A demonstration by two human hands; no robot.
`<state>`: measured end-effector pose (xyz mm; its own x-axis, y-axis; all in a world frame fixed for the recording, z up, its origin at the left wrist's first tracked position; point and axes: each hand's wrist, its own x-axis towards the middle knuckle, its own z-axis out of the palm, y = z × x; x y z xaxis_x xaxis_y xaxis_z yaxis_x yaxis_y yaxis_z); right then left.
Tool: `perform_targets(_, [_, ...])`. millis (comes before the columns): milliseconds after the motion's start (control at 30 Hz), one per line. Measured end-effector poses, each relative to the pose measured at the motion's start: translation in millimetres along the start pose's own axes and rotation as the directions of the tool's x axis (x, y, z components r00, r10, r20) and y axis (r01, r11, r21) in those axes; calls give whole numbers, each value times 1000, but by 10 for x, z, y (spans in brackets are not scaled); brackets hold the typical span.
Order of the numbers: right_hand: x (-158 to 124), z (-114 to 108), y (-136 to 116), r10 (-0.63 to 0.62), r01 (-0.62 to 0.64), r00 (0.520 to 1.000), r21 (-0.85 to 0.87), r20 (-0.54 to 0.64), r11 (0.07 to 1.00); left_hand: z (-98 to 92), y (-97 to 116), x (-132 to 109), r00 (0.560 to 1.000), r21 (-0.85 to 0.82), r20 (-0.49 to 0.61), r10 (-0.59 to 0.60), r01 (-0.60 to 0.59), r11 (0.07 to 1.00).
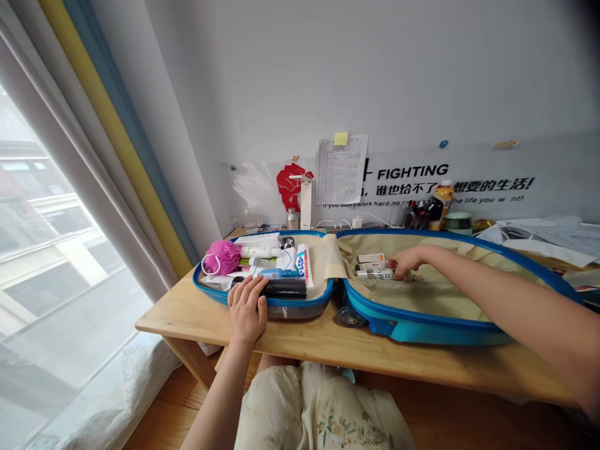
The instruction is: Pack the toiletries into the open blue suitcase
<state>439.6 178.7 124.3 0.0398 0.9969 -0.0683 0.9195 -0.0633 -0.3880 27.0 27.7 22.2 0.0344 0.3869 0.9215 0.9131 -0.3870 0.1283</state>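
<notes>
- Your left hand [247, 306] lies on the near rim of the suitcase [403, 328], its grip spread flat, fingertips touching a black case [285, 287]
- Your right hand [407, 260] reaches into the right half, fingers curled at the end of a small bottle [375, 274]; I cannot tell whether that grip pinches the bottle or only touches it
- The suitcase lies open on the table [187, 312]; its left half looks packed full, with a pink bath puff [224, 255], a toothpaste tube [304, 264] and other tubes side by side
- The right half is mostly bare lining [431, 290], holding only the small bottle and the small boxes [371, 258] just beside it, so that side looks barely begun
- Your right fingertips are hidden behind the hand, the labels are too small to read, and your forearm covers part of the right half
</notes>
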Motion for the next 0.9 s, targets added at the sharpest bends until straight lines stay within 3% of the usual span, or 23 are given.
perform_targets(100, [-43,-68,18,76,-65,958,-52,277,997,1,-1,-4,1000,4,2,4,-4,1000])
perform_targets(233, [-94,-231,14,37,-38,906,-6,423,999,2,0,-11,1000,10,18,-10,10,1000])
perform_targets(367, [-160,-469,2,-53,-15,916,166,398,986,6,-1,-11,1000,41,20,-1,0,999])
perform_targets(467, [-230,-654,-68,-117,20,948,314,295,949,9,0,-6,1000,38,11,3,-3,999])
perform_targets(567, [-303,-743,-293,-208,105,960,450,186,887,10,3,-1,1000,26,7,6,-6,1000])
perform_targets(700, [-378,-551,-888,-343,237,935,564,89,791,5,12,8,1000,33,1,3,-3,999])
perform_targets(900, [-428,199,-1912,-457,340,882,521,112,783,-7,10,14,999,32,-6,33,-33,999])
